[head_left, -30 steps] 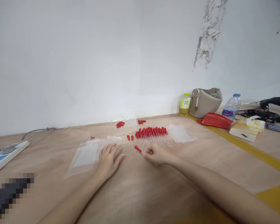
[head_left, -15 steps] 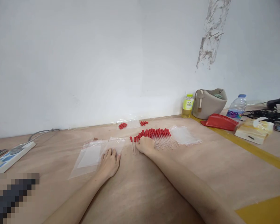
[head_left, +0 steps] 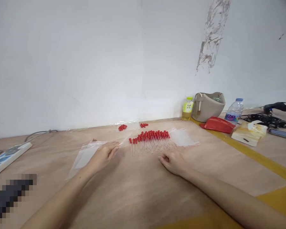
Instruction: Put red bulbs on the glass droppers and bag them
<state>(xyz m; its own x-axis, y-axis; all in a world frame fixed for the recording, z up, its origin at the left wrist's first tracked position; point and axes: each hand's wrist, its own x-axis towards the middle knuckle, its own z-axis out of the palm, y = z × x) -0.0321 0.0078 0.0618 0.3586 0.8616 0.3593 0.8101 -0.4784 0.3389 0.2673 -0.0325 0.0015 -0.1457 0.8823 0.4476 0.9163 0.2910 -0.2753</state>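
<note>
My left hand (head_left: 103, 156) is closed, thumb beneath the fingers, on the edge of a clear zip-lock bag (head_left: 124, 141) that tilts up from the table. Under and beside that wrist lie more clear zip-lock bags (head_left: 82, 159). A row of droppers (head_left: 150, 140) with red bulbs and thin clear tubes lies in the middle, bulbs toward the wall. My right hand (head_left: 173, 161) rests on the table just in front of the row's right part, fingers curled, with nothing visible in them. Loose red bulbs (head_left: 122, 127) and a smaller group of red bulbs (head_left: 144, 125) sit behind the row.
Another clear bag (head_left: 184, 138) lies right of the droppers. Farther right are a tea bottle (head_left: 187, 108), a grey bag (head_left: 208, 108), a red pouch (head_left: 216, 125), a water bottle (head_left: 234, 111), a tissue pack (head_left: 249, 133) and black cables (head_left: 269, 121). A power strip (head_left: 11, 156) is at left.
My right hand has left the dropper row and drawn back toward me and to the right. My left hand, flat on the bags before, has lifted one bag's edge. The view shifted slightly.
</note>
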